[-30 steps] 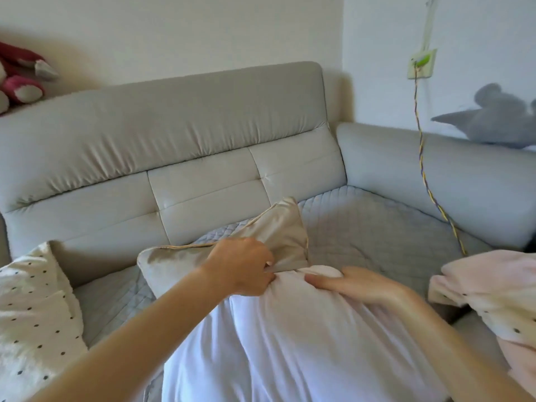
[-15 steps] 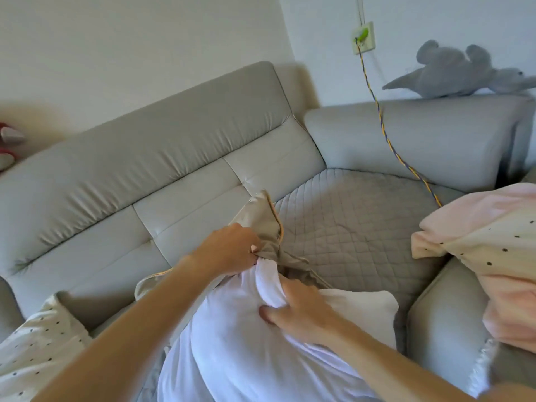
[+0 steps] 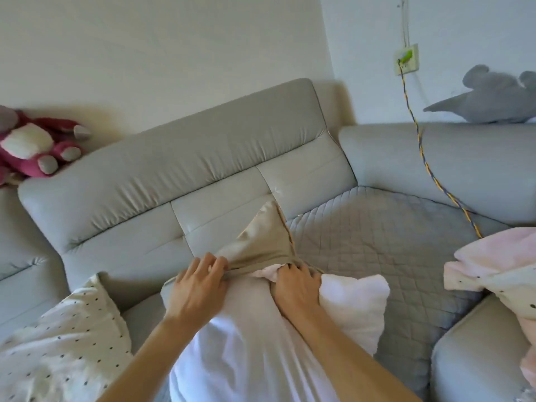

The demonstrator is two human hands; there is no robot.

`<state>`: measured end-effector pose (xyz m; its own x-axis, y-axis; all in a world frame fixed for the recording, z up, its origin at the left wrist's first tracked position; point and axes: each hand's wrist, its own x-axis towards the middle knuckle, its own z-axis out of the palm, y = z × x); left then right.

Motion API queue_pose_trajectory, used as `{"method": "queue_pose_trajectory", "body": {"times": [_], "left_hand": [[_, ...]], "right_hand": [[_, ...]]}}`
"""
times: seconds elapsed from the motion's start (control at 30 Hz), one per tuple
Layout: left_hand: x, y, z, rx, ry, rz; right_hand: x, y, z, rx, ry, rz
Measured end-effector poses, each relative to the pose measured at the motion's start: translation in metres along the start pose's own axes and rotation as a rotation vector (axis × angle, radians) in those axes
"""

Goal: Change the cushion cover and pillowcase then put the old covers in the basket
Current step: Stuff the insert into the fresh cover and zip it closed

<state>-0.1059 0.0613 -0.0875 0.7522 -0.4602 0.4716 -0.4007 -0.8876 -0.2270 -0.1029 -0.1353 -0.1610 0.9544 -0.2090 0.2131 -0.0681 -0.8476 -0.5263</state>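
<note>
A white cushion insert (image 3: 353, 309) lies on the grey corner sofa in front of me, its far end under a beige cover (image 3: 264, 239). My left hand (image 3: 200, 282) grips the cover's open edge on the left. To the right of it, my right hand (image 3: 295, 288) grips a bunched fold of the white insert at the cover's mouth. The cover's far corner stands up against the sofa back. The insert's right corner sticks out bare on the quilted seat.
A dotted white pillow (image 3: 63, 349) lies at lower left. A pink and dotted pillow (image 3: 499, 265) rests on the sofa arm at right. A pink plush toy (image 3: 34, 149) and a grey plush toy (image 3: 493, 97) sit on the sofa back. A braided cable (image 3: 423, 161) hangs from a wall socket.
My right hand moved from flat on the insert up to the cover's mouth and now grips bunched white fabric. My left hand shifted left along the cover's edge. My view swung around.
</note>
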Motion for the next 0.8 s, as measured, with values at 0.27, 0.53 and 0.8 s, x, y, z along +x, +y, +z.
{"method": "queue_pose_trajectory", "body": {"times": [0.27, 0.53, 0.8], "left_hand": [[-0.078, -0.021, 0.029, -0.375, -0.109, -0.731], [-0.075, 0.011, 0.064, -0.651, 0.293, -0.860], [-0.045, 0.005, 0.035, -1.141, 0.225, -0.847]], "right_hand": [[0.003, 0.034, -0.044, 0.350, -0.181, -0.018], [-0.020, 0.017, -0.069, 0.439, 0.046, -0.160], [-0.040, -0.037, 0.001, -0.350, -0.154, -0.445]]}}
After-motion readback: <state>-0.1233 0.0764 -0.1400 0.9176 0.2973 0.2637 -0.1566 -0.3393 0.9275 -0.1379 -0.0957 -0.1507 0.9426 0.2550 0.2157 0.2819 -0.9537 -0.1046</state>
